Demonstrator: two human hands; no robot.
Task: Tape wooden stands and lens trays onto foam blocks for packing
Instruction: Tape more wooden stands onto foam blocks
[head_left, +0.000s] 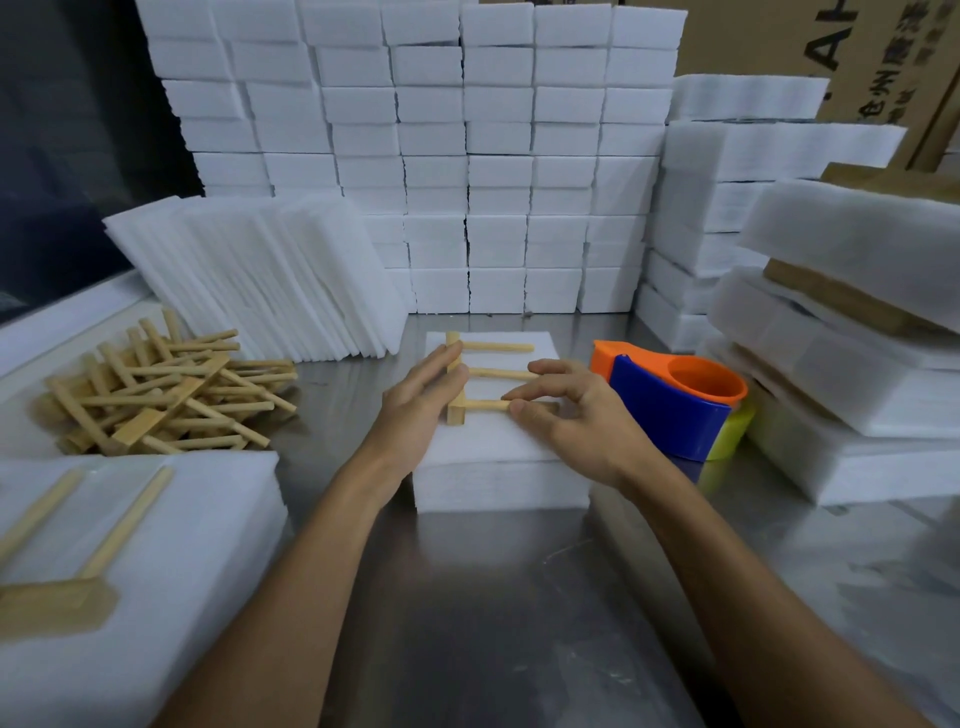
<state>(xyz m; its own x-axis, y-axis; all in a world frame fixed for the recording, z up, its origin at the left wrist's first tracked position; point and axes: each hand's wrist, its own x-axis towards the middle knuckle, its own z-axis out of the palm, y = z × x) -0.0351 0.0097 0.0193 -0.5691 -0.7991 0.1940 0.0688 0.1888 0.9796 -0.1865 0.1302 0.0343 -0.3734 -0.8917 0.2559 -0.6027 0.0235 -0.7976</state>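
stand: wooden stand (457, 382) lying flat on the foam block (493, 452), mid desk (498, 597)
left hand (423, 402): fingers straight, resting on its base bar
right hand (569, 410): pinching the nearest peg's tip (tape dispenser (675, 405) just beside)

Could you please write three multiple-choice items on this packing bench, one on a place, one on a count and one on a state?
1. Where is the tape dispenser relative to the foam block being worked on?
A. On the person's right of it
B. On the person's left of it
C. On top of it

2. How many dowels stick out from the base bar of the wooden stand on that block?
A. One
B. Three
C. Five

3. What is the right hand doing?
A. Lifting the dispenser
B. Resting flat on the table
C. Pinching the nearest dowel's tip

Answers: 1 A, as the dispenser stands on the steel table beside the right hand; 2 B, as three parallel dowels show; 3 C, as thumb and fingertips meet on the dowel end while the left hand rests against the base bar.
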